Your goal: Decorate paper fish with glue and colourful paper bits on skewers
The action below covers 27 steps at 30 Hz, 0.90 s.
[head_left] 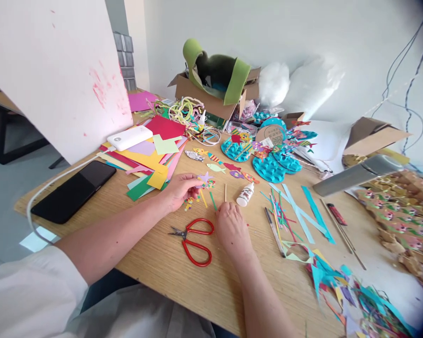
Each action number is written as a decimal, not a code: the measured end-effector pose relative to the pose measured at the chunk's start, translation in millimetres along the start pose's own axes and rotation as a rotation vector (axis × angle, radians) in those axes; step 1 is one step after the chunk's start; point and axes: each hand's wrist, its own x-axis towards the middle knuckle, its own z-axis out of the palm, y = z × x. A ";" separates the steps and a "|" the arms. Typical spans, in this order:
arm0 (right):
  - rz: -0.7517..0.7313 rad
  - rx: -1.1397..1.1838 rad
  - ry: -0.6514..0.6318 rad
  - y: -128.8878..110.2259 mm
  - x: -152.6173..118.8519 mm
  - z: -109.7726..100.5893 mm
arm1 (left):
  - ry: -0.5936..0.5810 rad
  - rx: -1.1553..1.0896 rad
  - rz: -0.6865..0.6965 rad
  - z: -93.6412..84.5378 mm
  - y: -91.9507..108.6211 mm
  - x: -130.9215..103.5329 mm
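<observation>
My left hand pinches a small purple paper cutout, which looks star-shaped, between thumb and fingers. Curled into a fist on the table, my right hand has a thin wooden stick poking out past its fingers; the grip itself is hidden. Small coloured paper bits and narrow paper strips lie between the hands. Red-handled scissors rest with blades parted, just left of my right hand. Beyond that hand a white glue bottle lies tilted. Several paper fish are spread farther back.
Coloured paper sheets, a power bank and a phone sit at left. Blue egg-tray crafts stand behind. At right are paper strips, a pen, a grey flask and paper scraps.
</observation>
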 end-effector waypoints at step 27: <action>0.000 0.094 0.113 7.3 3.3 4.4 | -0.030 0.011 0.021 2.5 3.8 -3.2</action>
